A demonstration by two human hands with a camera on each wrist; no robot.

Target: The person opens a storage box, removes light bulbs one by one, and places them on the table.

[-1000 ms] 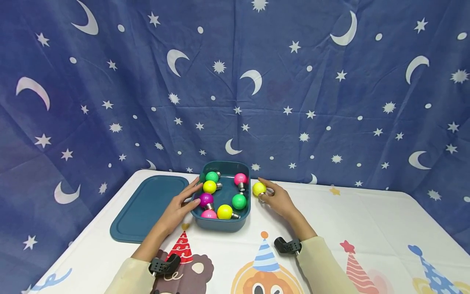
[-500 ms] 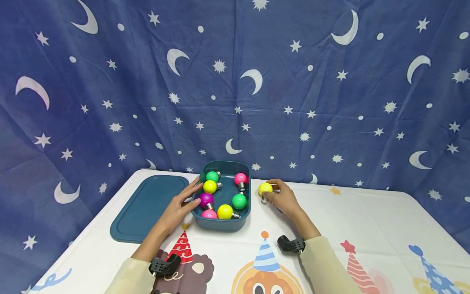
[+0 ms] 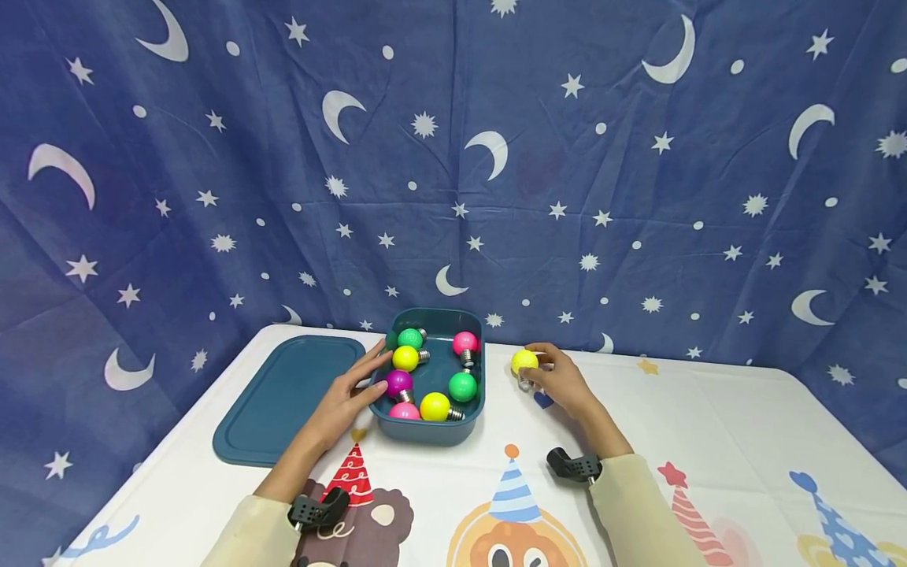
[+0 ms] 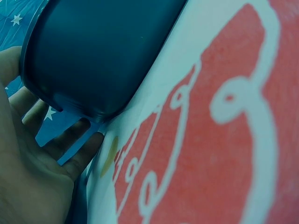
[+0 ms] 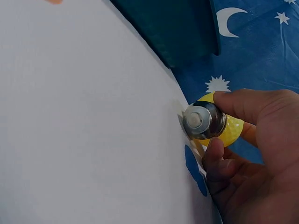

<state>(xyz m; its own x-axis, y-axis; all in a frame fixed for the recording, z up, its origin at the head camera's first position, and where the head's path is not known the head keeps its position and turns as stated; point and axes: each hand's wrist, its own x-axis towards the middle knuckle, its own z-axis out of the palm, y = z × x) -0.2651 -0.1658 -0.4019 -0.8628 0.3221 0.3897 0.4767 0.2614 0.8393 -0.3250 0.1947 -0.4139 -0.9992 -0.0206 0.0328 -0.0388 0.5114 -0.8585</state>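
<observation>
1. Head view: the right hand [image 3: 563, 382] pinches a yellow bulb [image 3: 524, 361] between thumb and fingers, just beside the right wall of the teal box [image 3: 431, 429]. Against the earlier pictures, bulb and hand have moved rightward, farther from the box; by that, the bulb looks to be on its way out and clear of the box.
2. Same view: the left hand [image 3: 347, 399] has not shifted; its fingers lie straight along the box's left wall, seemingly steadying it. Seven coloured bulbs [image 3: 462, 386] lie inside. A teal lid [image 3: 283, 398] lies flat on the worktop [image 3: 708, 441] just beyond the left hand.
3. Left wrist view: the left hand [image 4: 32, 154] shows an open palm with fingers [image 4: 70, 140] stretched under the rounded corner of the box [image 4: 98, 51], touching it.
4. Right wrist view: the right hand [image 5: 252, 154] holds the yellow bulb [image 5: 231, 128] with its metal screw base [image 5: 203, 120] pointing at the camera, thumb below and fingers curled over the top. The bulb hangs near the worktop [image 5: 79, 126]; whether it touches cannot be told.
</observation>
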